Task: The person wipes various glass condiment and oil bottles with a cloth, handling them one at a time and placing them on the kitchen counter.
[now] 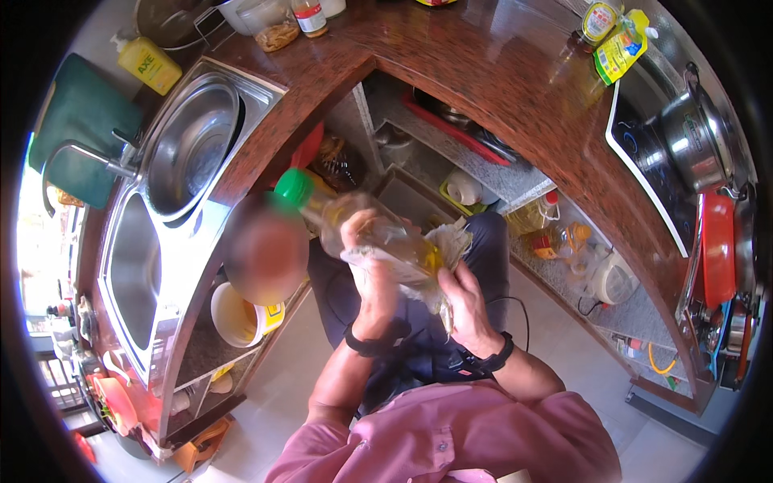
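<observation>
A clear plastic bottle [377,226] with a green cap [294,188] is held aslant above my lap, its cap towards the upper left. A little yellow liquid [433,261] lies at its lower end. My left hand [371,275] grips the bottle around its middle, with part of a pale, worn cloth [452,240] against it. At the bottle's base my right hand [465,302] presses the same cloth, pinched between thumb and fingers. Some of my left fingers are blurred, and those behind the bottle are hidden.
Open cabinet shelves surround my knees. Oil bottles [561,238] stand on the right shelf, and a white bucket [238,317] lies tilted at left. Overhead curves a brown stone countertop [447,78], with a steel sink [136,271] left and a pot [694,142] on the cooktop right.
</observation>
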A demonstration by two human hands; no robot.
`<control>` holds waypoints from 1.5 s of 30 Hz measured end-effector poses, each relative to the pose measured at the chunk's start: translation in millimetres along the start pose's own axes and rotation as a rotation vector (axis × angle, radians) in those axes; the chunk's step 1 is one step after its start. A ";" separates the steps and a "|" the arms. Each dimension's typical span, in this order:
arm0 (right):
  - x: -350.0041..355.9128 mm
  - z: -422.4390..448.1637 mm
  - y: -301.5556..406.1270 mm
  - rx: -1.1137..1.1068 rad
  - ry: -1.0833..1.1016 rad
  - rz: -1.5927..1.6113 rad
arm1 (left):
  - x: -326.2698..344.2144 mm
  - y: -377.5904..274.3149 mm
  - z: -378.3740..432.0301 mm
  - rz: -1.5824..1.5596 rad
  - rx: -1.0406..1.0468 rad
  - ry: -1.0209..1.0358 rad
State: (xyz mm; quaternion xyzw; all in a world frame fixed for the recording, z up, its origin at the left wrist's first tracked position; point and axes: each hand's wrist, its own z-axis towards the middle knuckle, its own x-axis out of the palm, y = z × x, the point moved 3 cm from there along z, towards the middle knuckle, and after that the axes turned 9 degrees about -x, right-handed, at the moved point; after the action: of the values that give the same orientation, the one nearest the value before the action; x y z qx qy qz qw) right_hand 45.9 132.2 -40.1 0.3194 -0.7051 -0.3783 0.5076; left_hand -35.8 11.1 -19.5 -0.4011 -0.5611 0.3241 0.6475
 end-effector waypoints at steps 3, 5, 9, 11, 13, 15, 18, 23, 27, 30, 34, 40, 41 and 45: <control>-27.6 -6.4 10.1 -0.057 0.156 -0.618 | -11.5 -3.2 6.8 -0.114 -0.152 0.002; -34.5 -11.9 31.4 -0.103 0.140 -0.911 | -15.0 2.4 10.3 -0.322 -0.310 0.018; -10.5 -26.1 69.3 -0.762 0.404 -0.980 | -18.1 14.7 6.5 -0.565 -0.579 0.082; 6.8 -26.0 52.6 -0.803 0.673 -1.103 | -12.6 22.0 2.6 -0.459 -0.612 -0.071; 12.0 -20.3 45.2 -0.883 0.698 -1.124 | -1.9 21.0 -3.4 -0.506 -0.734 -0.011; 22.0 -10.0 50.3 -0.908 0.714 -1.164 | 2.2 14.8 -9.1 -0.495 -0.766 0.097; 41.2 7.1 65.5 -0.942 0.695 -1.193 | 2.9 11.2 -10.8 -0.481 -0.683 0.143; 63.8 53.5 97.1 -1.012 0.545 -1.056 | 15.7 -2.4 -10.4 -0.140 -0.372 0.169; 61.0 54.3 90.2 -0.983 0.570 -1.043 | 13.3 -0.4 -7.6 -0.124 -0.346 0.157; 50.5 16.3 66.9 -0.903 0.594 -1.039 | -14.0 20.8 -3.6 -0.497 -0.509 0.187; 26.1 -30.0 36.5 -0.868 0.627 -1.142 | -16.7 3.2 18.2 -0.455 -0.601 -0.133; -7.0 -27.2 56.5 -0.478 0.420 -0.834 | -31.1 -3.0 31.1 -0.358 -0.654 -0.084; -14.4 -22.2 66.0 -0.438 0.494 -0.744 | -32.2 -1.7 29.6 -0.364 -0.663 -0.078; -15.6 -11.6 92.3 -0.324 0.486 -0.105 | -27.8 9.6 22.4 -0.487 -0.654 0.067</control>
State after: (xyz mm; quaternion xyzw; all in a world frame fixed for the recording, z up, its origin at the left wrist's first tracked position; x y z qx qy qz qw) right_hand 55.3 189.9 33.9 0.3517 -0.4759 -0.4241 0.6856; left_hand -62.1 -5.1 -39.8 -0.4514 -0.6919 -0.0475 0.5615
